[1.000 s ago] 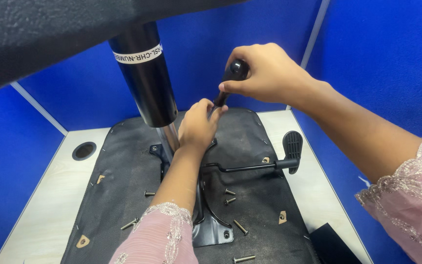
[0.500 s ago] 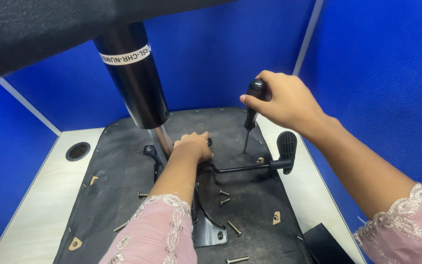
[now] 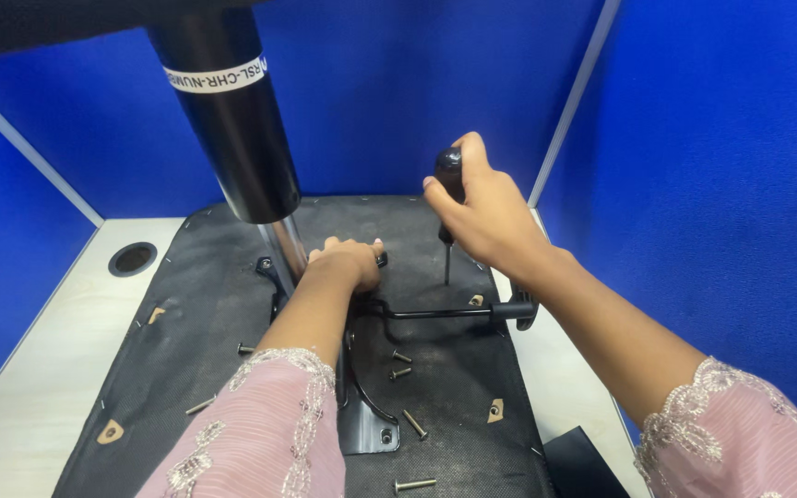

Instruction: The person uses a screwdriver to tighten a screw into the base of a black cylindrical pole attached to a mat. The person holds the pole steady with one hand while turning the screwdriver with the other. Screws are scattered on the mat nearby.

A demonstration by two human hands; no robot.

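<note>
**Screwdriver lifted above the chair mechanism plate**

The right hand is gripping a black-handled screwdriver in a closed fist, tip hanging clear above the upturned seat base. The left hand is curling its fingers over the mechanism plate beside the gas-lift column. Loose screws are lying nearby; seating the tip squarely in a screw head looks the likely requirement.

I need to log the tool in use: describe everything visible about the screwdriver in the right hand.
The black-handled screwdriver with a thin metal shaft stands nearly upright, tip down. Its rounded, glossy dark handle looks like plastic; the right hand wraps it in a closed grip, hiding most of it. The bare, slim grey shaft shows below the hand, and its tip is at the black fabric underside of the upturned chair seat, just above the black side lever. The tip's shape is too small to tell.
</note>
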